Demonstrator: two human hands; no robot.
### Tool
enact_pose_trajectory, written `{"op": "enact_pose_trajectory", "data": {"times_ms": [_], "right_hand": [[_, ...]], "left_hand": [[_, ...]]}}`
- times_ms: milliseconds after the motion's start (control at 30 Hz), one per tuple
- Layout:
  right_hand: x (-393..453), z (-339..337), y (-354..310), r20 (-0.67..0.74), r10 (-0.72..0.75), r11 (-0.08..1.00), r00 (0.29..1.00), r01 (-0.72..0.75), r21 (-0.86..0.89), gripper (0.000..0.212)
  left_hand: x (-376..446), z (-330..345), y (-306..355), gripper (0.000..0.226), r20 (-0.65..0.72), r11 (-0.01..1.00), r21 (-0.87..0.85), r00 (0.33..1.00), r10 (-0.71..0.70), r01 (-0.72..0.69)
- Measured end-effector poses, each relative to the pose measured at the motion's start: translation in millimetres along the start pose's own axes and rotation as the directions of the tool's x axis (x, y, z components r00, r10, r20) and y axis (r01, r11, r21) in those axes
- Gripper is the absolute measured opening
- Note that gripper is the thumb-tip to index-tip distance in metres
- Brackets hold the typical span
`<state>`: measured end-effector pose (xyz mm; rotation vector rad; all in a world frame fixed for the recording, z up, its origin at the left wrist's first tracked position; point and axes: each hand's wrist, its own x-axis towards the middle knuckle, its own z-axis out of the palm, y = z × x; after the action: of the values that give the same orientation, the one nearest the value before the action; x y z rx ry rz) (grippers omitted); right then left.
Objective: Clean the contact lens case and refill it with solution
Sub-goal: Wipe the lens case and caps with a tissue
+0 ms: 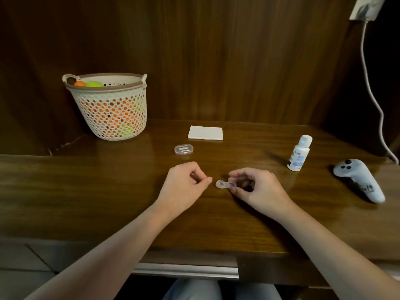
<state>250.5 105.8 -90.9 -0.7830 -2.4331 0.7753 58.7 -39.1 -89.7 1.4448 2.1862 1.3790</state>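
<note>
Dark wood panelling backs the bench, where the right hand pinches one end of the clear contact lens case; the left hand is curled, apparently holding nothing. Solution bottle stands capped and tissue folded: cleaning seems barely begun.

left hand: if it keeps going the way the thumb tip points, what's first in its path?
Probably the contact lens case: the left hand points right, toward the case's free well, a short gap away. The right hand pinches the other end. Height above the table is unclear.
</note>
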Motion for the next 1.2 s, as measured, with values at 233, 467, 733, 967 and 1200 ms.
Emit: {"op": "enact_pose_trajectory", "data": {"times_ms": [233,467,733,967,1200], "right_hand": [[5.8,-8.5,-11.2,-0.028,-0.008,1.000,1.000,0.007,-0.030,0.041],[79.1,-21.7,-26.8,-0.070,-0.009,0.998,0.998,0.013,0.062,0.035],[200.5,3.7,-6.9,-0.029,-0.074,0.995,0.997,0.072,-0.075,0.012],[267.6,50.2,4.4,0.111,-0.012,0.999,0.994,0.016,-0.036,0.021],[273.7,69.6,29.9,0.090,0.042,0.992,0.995,-0.052,0.116,0.020]], "left_hand": [[-1.2,-6.8,6.0,0.017,-0.035,0.999,-0.035,0.999,0.009,-0.010],[59.1,-30.0,9.0,0.026,-0.140,0.994,-0.102,0.990,0.026,-0.040],[165.1,-34.3,-29.3,0.042,-0.157,0.998,0.021,0.986,-0.055,0.059],[218.4,-15.8,-77.4,0.019,-0.044,0.971,-0.115,0.976,-0.215,0.209],[223.4,-6.7,-99.2,0.028,0.008,0.976,-0.133,0.985,-0.175,0.174]]}}
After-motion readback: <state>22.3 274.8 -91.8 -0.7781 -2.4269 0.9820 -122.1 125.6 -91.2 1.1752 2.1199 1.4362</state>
